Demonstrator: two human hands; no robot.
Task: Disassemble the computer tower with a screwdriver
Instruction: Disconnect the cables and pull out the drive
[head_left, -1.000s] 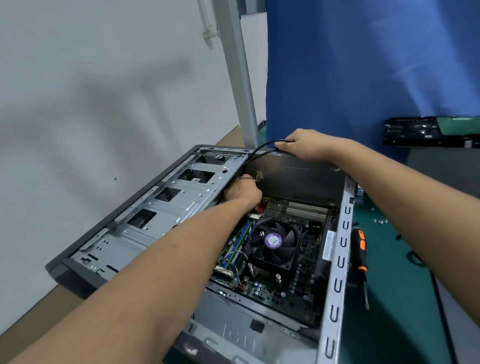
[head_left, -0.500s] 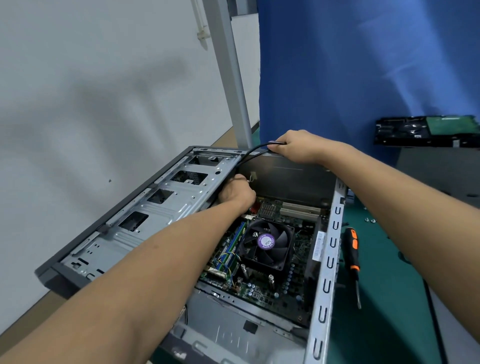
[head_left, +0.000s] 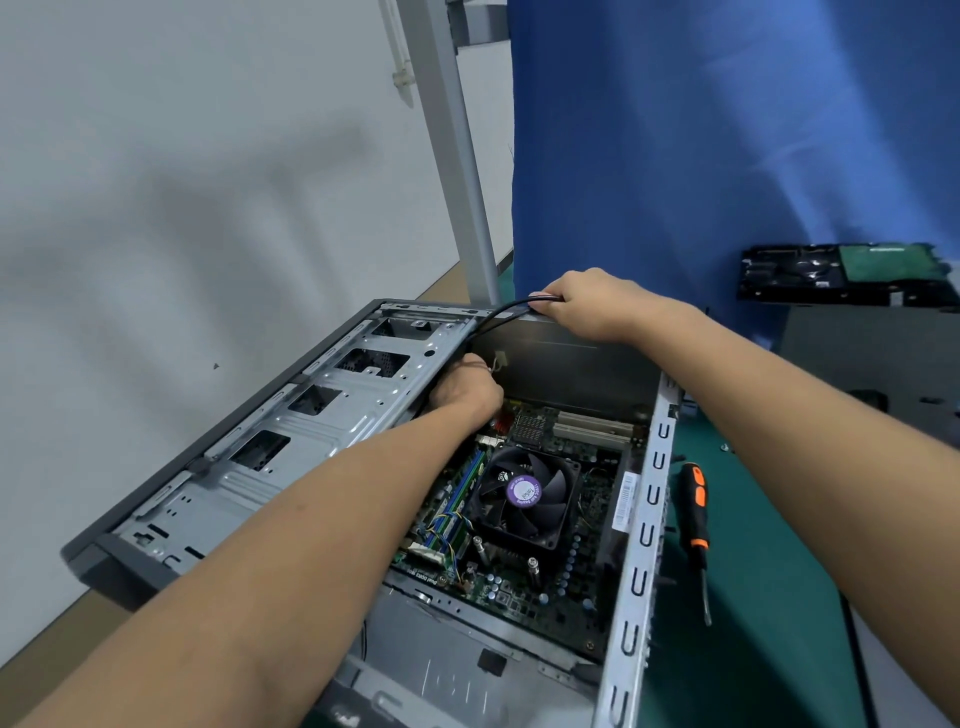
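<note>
While the cable (head_left: 498, 313) is pinched by the right hand (head_left: 582, 306) at the far edge of the computer tower (head_left: 322, 415) on the worktop (head_left: 753, 649), gentle pulling is advised; the grip of the left hand (head_left: 467, 389) cannot be told.

No discernible shift: left hand (head_left: 465, 387), right hand (head_left: 582, 304)

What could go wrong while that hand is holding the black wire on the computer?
The right hand grips the black wire at the rim of the case; a hard tug might damage the wire or its plug. The left hand reaches inside beside bare metal edges and could get scratched.
</note>
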